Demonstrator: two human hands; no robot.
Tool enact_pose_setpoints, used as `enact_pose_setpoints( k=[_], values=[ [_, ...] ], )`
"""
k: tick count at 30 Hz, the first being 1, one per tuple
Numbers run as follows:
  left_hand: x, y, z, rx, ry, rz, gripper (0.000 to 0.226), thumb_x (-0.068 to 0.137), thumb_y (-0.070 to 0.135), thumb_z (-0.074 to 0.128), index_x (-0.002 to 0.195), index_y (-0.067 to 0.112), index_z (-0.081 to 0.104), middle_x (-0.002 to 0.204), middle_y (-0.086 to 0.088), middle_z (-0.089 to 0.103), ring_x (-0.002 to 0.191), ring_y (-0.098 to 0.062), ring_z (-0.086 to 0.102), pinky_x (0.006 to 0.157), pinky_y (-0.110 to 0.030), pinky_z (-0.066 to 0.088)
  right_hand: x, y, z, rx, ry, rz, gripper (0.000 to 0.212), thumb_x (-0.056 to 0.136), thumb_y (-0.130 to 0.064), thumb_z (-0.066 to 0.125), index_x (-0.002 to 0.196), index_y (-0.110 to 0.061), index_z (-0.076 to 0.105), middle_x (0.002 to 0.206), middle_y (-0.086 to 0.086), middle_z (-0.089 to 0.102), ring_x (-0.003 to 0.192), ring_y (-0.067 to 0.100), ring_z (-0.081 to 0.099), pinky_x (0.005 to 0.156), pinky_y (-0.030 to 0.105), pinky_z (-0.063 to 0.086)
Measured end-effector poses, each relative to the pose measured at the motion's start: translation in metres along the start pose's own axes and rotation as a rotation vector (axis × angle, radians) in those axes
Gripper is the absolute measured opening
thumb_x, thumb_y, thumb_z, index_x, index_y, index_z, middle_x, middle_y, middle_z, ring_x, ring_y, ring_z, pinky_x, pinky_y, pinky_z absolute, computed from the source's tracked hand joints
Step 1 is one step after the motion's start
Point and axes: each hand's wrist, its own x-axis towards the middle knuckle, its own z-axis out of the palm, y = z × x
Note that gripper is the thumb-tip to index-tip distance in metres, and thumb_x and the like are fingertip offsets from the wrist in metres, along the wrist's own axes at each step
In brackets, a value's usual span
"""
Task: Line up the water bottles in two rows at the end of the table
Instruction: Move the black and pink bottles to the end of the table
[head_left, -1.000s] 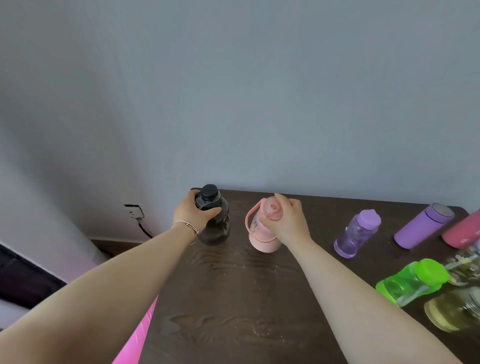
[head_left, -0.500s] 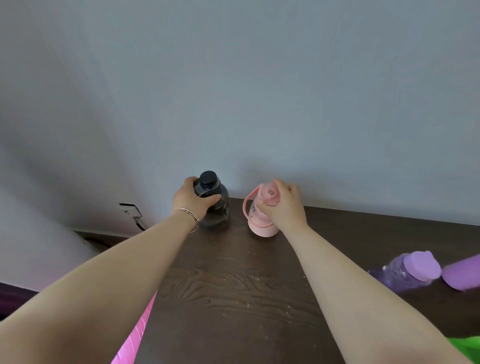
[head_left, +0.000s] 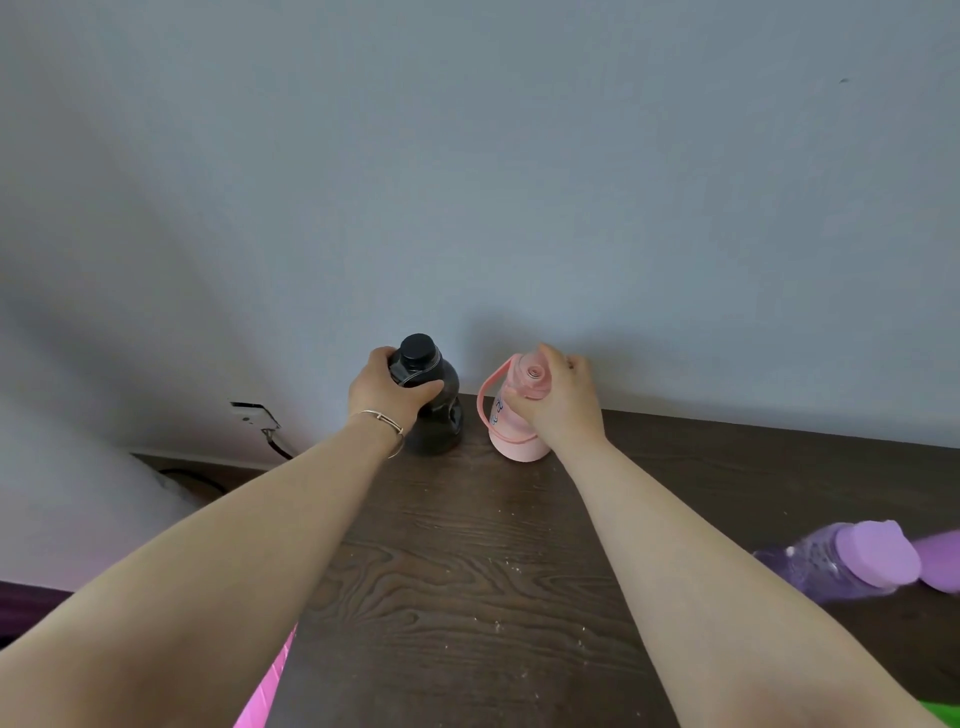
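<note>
A dark smoky bottle (head_left: 439, 415) with a black cap stands upright at the far left corner of the dark wooden table (head_left: 457, 561), close to the wall. My left hand (head_left: 387, 392) grips its neck. Beside it on the right stands a pink bottle (head_left: 511, 431) with a carry strap, tilted slightly, and my right hand (head_left: 558, 400) is closed around its top. A translucent purple bottle (head_left: 841, 564) with a lilac cap lies at the right edge, with part of another purple bottle (head_left: 943, 564) beyond it.
The grey wall rises right behind the table's far edge. A wall socket with a cable (head_left: 257, 418) sits left of the table. A pink object (head_left: 265, 686) shows below the table's left edge. A green sliver (head_left: 940, 714) peeks in at the bottom right.
Both hands have carried the dark and pink bottles further back toward the wall. The view has tilted up, so the green and other bottles on the right have left the frame.
</note>
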Motion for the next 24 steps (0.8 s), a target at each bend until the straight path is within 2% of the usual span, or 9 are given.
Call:
enact_pose_setpoints(
  k=[9, 13, 17, 21, 24],
  values=[
    [0.006, 0.000, 0.002, 0.041, -0.033, 0.029, 0.065, 0.071, 0.033, 0.083, 0.125, 0.022, 0.050, 0.107, 0.004, 0.059, 0.096, -0.023, 0.055, 0.086, -0.035, 0.048, -0.005, -0.006, 0.005, -0.049, -0.024, -0.019, 0.072, 0.074, -0.039, 0.079, 0.136, -0.027, 0.043, 0.126, 0.008, 0.039, 0.113, 0.030, 0.050, 0.086, 0.031, 0.042],
    [0.007, 0.000, 0.001, 0.054, -0.075, 0.035, 0.068, 0.073, 0.033, 0.081, 0.129, 0.020, 0.046, 0.118, -0.002, 0.060, 0.105, -0.026, 0.056, 0.091, -0.039, 0.048, -0.008, -0.008, 0.005, -0.076, -0.030, -0.029, 0.074, 0.077, -0.041, 0.077, 0.139, -0.027, 0.039, 0.131, 0.010, 0.037, 0.116, 0.031, 0.048, 0.089, 0.033, 0.044],
    [0.004, 0.004, -0.009, 0.137, -0.143, 0.060, 0.076, 0.079, 0.033, 0.076, 0.141, 0.018, 0.036, 0.131, -0.007, 0.055, 0.115, -0.030, 0.054, 0.094, -0.037, 0.045, -0.012, -0.012, 0.001, -0.131, -0.057, -0.031, 0.075, 0.080, -0.043, 0.075, 0.141, -0.027, 0.034, 0.134, 0.010, 0.036, 0.120, 0.031, 0.045, 0.093, 0.035, 0.045],
    [-0.007, 0.003, -0.020, 0.311, -0.180, 0.153, 0.086, 0.081, 0.031, 0.074, 0.149, 0.017, 0.025, 0.146, -0.010, 0.042, 0.128, -0.032, 0.046, 0.101, -0.040, 0.041, -0.017, -0.016, -0.007, -0.267, -0.110, -0.036, 0.075, 0.081, -0.046, 0.071, 0.142, -0.027, 0.030, 0.138, 0.011, 0.035, 0.119, 0.034, 0.044, 0.090, 0.039, 0.046],
    [-0.023, 0.001, -0.030, 0.593, -0.178, 0.266, 0.084, 0.082, 0.032, 0.070, 0.150, 0.021, 0.020, 0.147, -0.007, 0.036, 0.130, -0.034, 0.039, 0.098, -0.048, 0.045, -0.029, -0.019, -0.016, -0.400, -0.092, -0.082, 0.071, 0.083, -0.051, 0.066, 0.140, -0.023, 0.034, 0.142, 0.011, 0.038, 0.122, 0.036, 0.043, 0.095, 0.043, 0.045]
  ],
)
